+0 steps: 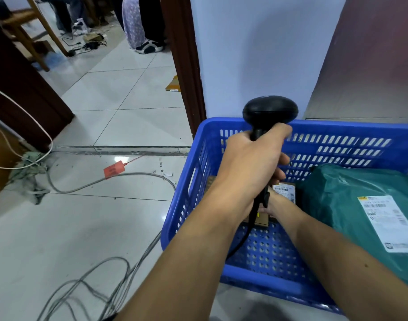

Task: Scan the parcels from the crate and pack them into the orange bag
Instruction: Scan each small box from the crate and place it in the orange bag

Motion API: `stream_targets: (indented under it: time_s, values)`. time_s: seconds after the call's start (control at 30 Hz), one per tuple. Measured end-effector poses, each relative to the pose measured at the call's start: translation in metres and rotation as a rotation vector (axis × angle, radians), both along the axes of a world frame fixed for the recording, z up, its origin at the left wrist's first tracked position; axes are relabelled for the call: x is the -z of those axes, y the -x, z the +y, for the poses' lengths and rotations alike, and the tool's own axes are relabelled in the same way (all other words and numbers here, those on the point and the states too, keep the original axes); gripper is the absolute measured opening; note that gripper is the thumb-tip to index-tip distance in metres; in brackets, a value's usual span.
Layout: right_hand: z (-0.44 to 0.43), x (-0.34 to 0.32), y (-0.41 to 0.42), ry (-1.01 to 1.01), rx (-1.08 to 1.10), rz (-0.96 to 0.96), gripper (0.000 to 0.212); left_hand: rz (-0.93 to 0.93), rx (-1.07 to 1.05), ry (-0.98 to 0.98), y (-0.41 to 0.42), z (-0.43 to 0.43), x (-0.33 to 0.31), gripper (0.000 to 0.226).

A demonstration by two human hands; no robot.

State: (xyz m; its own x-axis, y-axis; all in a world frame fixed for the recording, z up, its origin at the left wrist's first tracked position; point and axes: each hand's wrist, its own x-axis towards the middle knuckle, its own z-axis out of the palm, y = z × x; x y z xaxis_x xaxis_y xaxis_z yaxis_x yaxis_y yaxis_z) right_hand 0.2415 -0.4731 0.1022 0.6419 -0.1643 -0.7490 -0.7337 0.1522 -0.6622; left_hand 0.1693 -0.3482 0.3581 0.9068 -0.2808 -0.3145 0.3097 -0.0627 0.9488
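Note:
My left hand grips the handle of a black barcode scanner, whose head points away over the blue crate. My right hand reaches into the crate and is mostly hidden behind the left hand. It rests at a small brown box with a white label; its fingers cannot be seen. A large green parcel with a white shipping label lies in the crate's right half. The orange bag is not in view.
Grey cables loop over the tiled floor left of the crate, and a red tag lies there. A dark door frame and a white wall stand behind the crate. People's legs and chairs show at the far top left.

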Motion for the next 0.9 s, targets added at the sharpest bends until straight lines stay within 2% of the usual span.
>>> stream_targets:
  time_s: [0.07,0.2,0.37,0.67,0.77,0.9]
  values:
    - [-0.004,-0.013,0.007,0.055,-0.021,-0.041,0.036,-0.039,-0.042,0.018,-0.002,0.004,-0.003,0.022]
    - [-0.019,-0.044,0.028,0.102,-0.011,-0.144,0.027,-0.121,-0.081,0.039,-0.005,0.014,-0.008,0.023]
    - [-0.037,-0.086,0.061,0.154,-0.018,-0.25,0.038,-0.151,-0.115,0.072,0.001,0.022,-0.016,0.025]
    - [-0.072,-0.224,0.183,0.149,0.026,-0.474,0.023,-0.193,-0.055,0.115,0.041,0.039,-0.03,0.029]
    - [-0.084,-0.247,0.229,0.157,0.081,-0.51,0.021,-0.233,-0.029,0.138,0.074,0.039,-0.034,0.025]
    - [-0.095,-0.247,0.264,0.166,0.151,-0.551,0.024,-0.258,0.025,0.23,0.107,0.038,-0.029,0.022]
